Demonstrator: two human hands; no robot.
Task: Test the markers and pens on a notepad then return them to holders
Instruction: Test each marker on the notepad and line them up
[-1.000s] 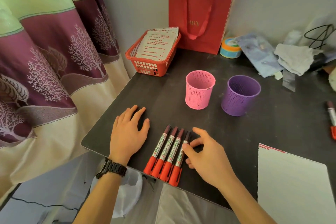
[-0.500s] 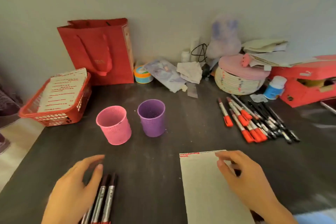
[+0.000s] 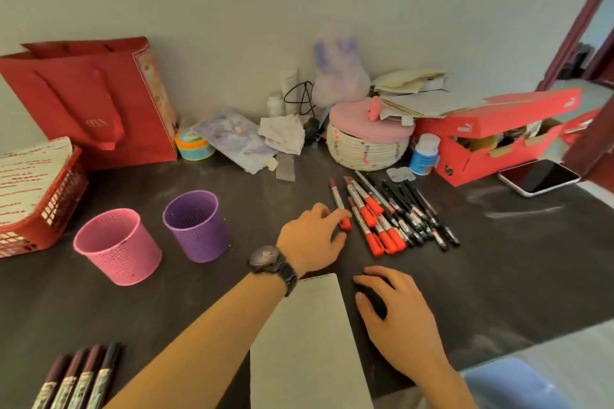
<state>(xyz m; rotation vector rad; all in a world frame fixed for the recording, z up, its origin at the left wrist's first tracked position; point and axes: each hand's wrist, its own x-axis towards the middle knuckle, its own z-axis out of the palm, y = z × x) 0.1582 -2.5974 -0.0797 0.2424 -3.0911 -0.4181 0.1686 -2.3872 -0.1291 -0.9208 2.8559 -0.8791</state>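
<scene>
Currently the left hand (image 3: 312, 239) has its grip pinched on the red end of a marker (image 3: 336, 196) lying on the tabletop (image 3: 498, 259) beside the pen pile (image 3: 398, 216); the right hand (image 3: 398, 319) rests slack, grip empty, beside the notepad (image 3: 309, 342)

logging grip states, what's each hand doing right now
left hand: pinching the end of a red marker
right hand: open, resting on the table, holding nothing

2 holders (image 3: 118, 246), 1 notepad (image 3: 309, 342), 4 markers (image 3: 79, 378) btm-left, 1 phone (image 3: 540, 176), 1 basket (image 3: 63, 196).
</scene>
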